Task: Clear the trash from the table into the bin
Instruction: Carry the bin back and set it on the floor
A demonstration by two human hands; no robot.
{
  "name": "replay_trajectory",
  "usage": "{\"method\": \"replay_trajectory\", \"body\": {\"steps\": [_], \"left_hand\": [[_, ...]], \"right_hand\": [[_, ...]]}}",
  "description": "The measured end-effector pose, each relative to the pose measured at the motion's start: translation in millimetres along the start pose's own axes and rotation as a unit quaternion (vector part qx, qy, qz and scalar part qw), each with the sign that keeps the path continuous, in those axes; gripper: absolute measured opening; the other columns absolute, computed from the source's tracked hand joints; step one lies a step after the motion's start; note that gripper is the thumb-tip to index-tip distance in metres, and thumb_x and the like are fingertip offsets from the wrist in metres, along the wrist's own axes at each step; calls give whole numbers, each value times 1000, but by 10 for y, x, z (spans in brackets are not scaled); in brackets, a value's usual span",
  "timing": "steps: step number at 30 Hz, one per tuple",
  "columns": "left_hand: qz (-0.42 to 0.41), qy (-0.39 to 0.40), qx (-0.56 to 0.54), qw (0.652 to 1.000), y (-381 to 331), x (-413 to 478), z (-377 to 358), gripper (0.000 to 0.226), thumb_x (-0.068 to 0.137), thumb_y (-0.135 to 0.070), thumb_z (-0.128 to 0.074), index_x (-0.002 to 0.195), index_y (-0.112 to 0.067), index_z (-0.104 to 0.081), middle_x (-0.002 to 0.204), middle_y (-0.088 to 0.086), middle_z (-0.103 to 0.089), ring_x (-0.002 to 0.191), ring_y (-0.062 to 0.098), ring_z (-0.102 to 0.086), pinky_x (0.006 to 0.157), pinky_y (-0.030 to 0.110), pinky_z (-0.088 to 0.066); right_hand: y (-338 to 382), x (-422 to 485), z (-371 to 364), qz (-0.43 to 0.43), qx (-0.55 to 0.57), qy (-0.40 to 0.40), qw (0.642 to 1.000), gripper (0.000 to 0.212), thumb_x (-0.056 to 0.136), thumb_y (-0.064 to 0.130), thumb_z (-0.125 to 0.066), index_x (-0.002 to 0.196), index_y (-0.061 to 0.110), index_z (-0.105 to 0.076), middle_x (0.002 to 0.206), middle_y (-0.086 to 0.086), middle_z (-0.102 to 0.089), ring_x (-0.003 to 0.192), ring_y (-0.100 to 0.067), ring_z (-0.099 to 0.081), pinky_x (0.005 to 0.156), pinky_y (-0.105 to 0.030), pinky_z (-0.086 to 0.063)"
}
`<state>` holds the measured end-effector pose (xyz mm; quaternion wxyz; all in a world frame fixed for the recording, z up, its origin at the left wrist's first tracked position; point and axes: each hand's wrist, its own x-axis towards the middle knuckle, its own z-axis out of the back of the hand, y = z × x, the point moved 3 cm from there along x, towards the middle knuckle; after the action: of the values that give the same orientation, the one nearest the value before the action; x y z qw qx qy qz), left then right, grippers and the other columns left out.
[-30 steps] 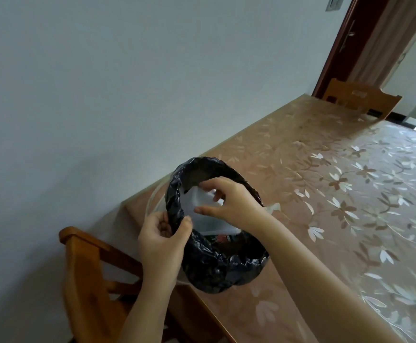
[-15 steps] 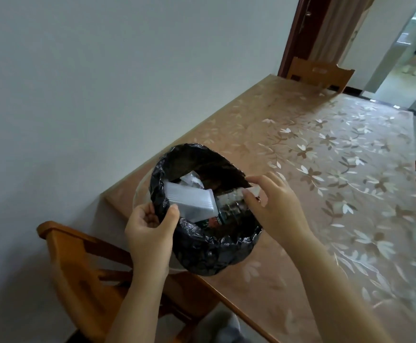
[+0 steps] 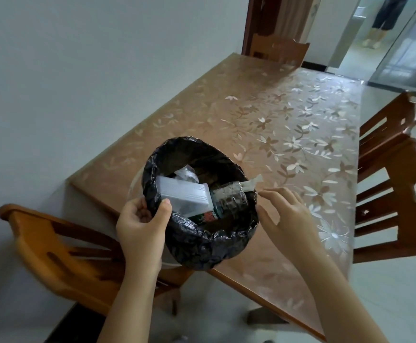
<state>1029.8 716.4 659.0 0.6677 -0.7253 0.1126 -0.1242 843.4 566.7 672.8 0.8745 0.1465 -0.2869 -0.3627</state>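
A small bin lined with a black bag [image 3: 197, 246] is held over the near corner of the table [image 3: 264, 115]. My left hand [image 3: 141, 229] grips its near-left rim, thumb inside the liner. Inside lie a white plastic box [image 3: 184, 194], a clear plastic bottle with a green label [image 3: 229, 198], crumpled clear wrap [image 3: 186, 173] and a pale strip [image 3: 252, 182] poking over the right rim. My right hand [image 3: 282, 214] hovers just right of the bin, fingers spread, holding nothing.
The table has a brown floral cover. Wooden chairs stand at the near left [image 3: 61, 251], the right side [image 3: 395, 184] and the far end [image 3: 278, 49]. A white wall runs along the left. A person's legs [image 3: 385, 18] show in the far doorway.
My right hand came out of the bin, let go of the trash and drew off to the right, now open. The view tilted to show more of the table and chairs.
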Motion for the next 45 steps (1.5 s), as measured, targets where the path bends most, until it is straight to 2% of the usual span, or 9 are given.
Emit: {"method": "replay_trajectory", "body": {"steps": [3, 10, 14, 17, 24, 30, 37, 41, 45], "left_hand": [[-14, -22, 7, 1000, 3, -332, -149, 21, 61, -32, -68, 76, -19, -61, 74, 0, -64, 66, 7, -62, 61, 28, -50], [-30, -145, 22, 989, 28, -1407, -596, 26, 54, -43, -66, 73, -26, -61, 75, -2, -66, 72, 15, -64, 66, 36, -52], [-40, -191, 18, 981, -26, -2039, -821, 26, 57, -40, -66, 75, -22, -63, 68, -8, -69, 68, 6, -65, 57, 23, -50], [-39, -231, 33, 972, -69, -2474, -856, 30, 56, -42, -66, 75, -20, -63, 71, -4, -67, 67, 10, -64, 59, 26, -50], [-55, -288, 32, 956, -121, -3386, -894, 10, 57, -37, -65, 67, -36, -67, 64, -14, -69, 64, 6, -64, 56, 23, -50], [-52, -370, 25, 927, 68, -4320, -914, 11, 67, -22, -71, 73, -18, -62, 65, -4, -62, 56, 2, -57, 50, 16, -45], [8, -477, 63, 877, 469, -5540, -1190, 11, 74, -14, -70, 70, -15, -59, 57, -8, -61, 51, -5, -55, 45, 10, -42], [63, -507, 88, 855, 605, -6076, -1489, 18, 74, -14, -69, 67, -6, -54, 62, 0, -53, 55, 8, -52, 44, 13, -39], [87, -514, 112, 846, 731, -6468, -1835, 13, 74, -10, -68, 67, -12, -56, 64, -2, -56, 50, -8, -51, 44, 7, -37]], "right_hand": [[-234, -89, 165, 24, 21, 2, 999, 22, 80, 16, -64, 102, 10, -64, 101, -7, -66, 97, -28, -58, 80, -43, -51], [-959, -250, 658, 124, 65, 43, 989, 24, 80, 16, -64, 103, 9, -64, 103, -8, -65, 96, -29, -58, 79, -42, -50], [-1240, -352, 951, 176, 96, 63, 978, 24, 79, 14, -66, 102, 9, -63, 102, -9, -65, 94, -30, -58, 77, -41, -50], [-1336, -487, 1095, 206, 125, 89, 966, 24, 79, 15, -65, 103, 9, -62, 103, -9, -64, 95, -29, -57, 79, -41, -49], [-1423, -876, 1360, 287, 161, 147, 933, 26, 81, 18, -63, 106, 11, -61, 107, -7, -64, 101, -28, -56, 82, -42, -50], [-1641, -1449, 1624, 348, 173, 183, 903, 25, 80, 15, -65, 104, 9, -63, 104, -9, -65, 97, -30, -58, 81, -44, -51], [-2135, -2130, 1935, 421, 137, 277, 853, 26, 82, 17, -63, 107, 10, -61, 107, -9, -64, 99, -28, -57, 85, -44, -51], [-2407, -2321, 2104, 435, 145, 303, 835, 25, 82, 16, -61, 106, 9, -61, 106, -10, -64, 98, -28, -57, 85, -43, -50], [-2813, -2484, 2206, 443, 161, 321, 821, 24, 81, 15, -63, 104, 8, -62, 102, -10, -65, 95, -29, -58, 79, -44, -53]]}}
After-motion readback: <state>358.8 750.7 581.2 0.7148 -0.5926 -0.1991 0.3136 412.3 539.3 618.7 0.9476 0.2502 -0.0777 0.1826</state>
